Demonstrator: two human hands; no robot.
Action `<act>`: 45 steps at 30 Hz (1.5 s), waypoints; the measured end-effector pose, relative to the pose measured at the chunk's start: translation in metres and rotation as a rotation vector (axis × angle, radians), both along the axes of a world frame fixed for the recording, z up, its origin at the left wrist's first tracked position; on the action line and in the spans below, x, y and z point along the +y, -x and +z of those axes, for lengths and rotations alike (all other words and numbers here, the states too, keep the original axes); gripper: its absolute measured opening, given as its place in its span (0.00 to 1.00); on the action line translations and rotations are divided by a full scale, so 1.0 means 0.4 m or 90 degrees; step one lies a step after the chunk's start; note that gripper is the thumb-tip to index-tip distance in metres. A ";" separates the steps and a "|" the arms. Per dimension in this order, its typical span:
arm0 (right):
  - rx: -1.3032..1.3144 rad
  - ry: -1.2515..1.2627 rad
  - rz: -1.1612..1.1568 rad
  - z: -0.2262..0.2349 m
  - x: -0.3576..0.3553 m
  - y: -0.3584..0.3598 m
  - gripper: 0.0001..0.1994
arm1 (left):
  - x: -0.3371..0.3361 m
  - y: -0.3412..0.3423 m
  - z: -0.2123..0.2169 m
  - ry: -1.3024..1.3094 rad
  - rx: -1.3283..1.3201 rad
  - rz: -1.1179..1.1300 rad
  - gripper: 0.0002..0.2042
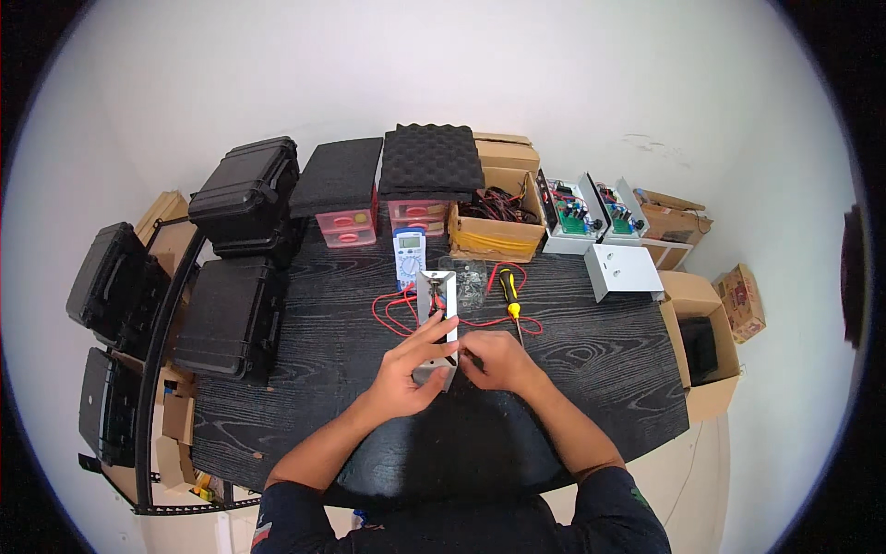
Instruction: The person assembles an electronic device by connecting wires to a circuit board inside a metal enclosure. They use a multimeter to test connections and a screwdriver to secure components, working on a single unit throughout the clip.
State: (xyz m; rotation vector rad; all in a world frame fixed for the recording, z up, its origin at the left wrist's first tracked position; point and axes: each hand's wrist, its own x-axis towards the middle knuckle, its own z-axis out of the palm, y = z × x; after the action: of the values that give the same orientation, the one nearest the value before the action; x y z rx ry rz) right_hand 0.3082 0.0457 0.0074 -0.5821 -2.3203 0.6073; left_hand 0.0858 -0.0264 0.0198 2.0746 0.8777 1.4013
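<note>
At frame centre, the left hand (406, 374) holds an open metal housing (451, 305) with spread fingers; the right hand (499, 359) curls alongside, any pinch hidden; a slackened hold could slip, straining its wires (439, 301)

Downward fisheye view from head

Bright, even light — black fisheye rim
Near, pale sheen flanks a dark patch on the wood-grain tabletop (600, 379) — its edges bowed.
</note>
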 end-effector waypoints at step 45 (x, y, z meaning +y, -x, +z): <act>-0.301 -0.052 -0.233 -0.060 0.423 0.049 0.06 | 0.025 -0.067 -0.013 0.121 0.582 0.030 0.71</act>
State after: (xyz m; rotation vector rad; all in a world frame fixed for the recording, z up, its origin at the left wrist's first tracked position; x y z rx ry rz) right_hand 0.2885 0.2150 -0.0167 -1.1808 -2.5525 0.2144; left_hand 0.1126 -0.0166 0.0145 2.5355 1.3275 0.2896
